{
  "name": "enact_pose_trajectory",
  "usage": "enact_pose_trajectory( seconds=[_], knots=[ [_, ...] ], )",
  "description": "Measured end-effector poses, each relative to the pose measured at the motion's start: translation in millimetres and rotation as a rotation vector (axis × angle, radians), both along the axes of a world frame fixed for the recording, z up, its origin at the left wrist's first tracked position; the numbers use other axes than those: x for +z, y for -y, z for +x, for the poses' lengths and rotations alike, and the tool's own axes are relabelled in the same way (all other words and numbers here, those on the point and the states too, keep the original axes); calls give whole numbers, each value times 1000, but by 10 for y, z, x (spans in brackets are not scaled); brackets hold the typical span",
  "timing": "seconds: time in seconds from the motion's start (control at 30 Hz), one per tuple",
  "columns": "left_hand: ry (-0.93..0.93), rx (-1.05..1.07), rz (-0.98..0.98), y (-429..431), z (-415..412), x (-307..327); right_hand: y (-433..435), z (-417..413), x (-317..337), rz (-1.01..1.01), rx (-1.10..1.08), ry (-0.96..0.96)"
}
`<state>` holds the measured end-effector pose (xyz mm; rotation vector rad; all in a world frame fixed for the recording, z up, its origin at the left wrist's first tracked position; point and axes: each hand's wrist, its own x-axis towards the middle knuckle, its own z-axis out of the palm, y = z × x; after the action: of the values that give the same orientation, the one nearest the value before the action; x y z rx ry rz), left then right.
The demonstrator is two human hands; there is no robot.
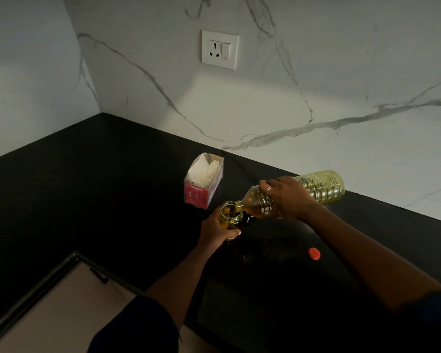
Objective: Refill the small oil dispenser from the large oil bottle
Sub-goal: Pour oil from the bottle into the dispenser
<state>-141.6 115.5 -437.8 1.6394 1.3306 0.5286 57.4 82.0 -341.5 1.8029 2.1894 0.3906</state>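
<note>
The pour was under way: the right hand (pixel 288 197) gripped the tilted bottle (pixel 316 187), its mouth at the rim of the dispenser (pixel 230 215) held on the counter (pixel 87 200) by the left hand (pixel 217 231), partly filled, with recapping left, the cap (pixel 314 253) lying nearby.

Black desk (pixel 99 187), L-shaped, glossy, w/ its inner corner back-left of the box. Pink box (pixel 203 183) stands on it, top open, white paper sheets inside. Just front-right of the box: small oil dispenser (pixel 230 217), clear glass, mouth open, some yellow oil inside, base apparently on the desk. Red cap (pixel 314 253) lies flat further front-right of the box, well apart from it.
</note>
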Motion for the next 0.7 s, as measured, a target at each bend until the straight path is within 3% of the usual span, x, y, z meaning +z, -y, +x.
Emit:
enact_pose_trajectory(
  seconds=[0.7],
  knots=[
    [11,-2,0,6,-9,4,4,-12,26,1,4,2]
  ],
)
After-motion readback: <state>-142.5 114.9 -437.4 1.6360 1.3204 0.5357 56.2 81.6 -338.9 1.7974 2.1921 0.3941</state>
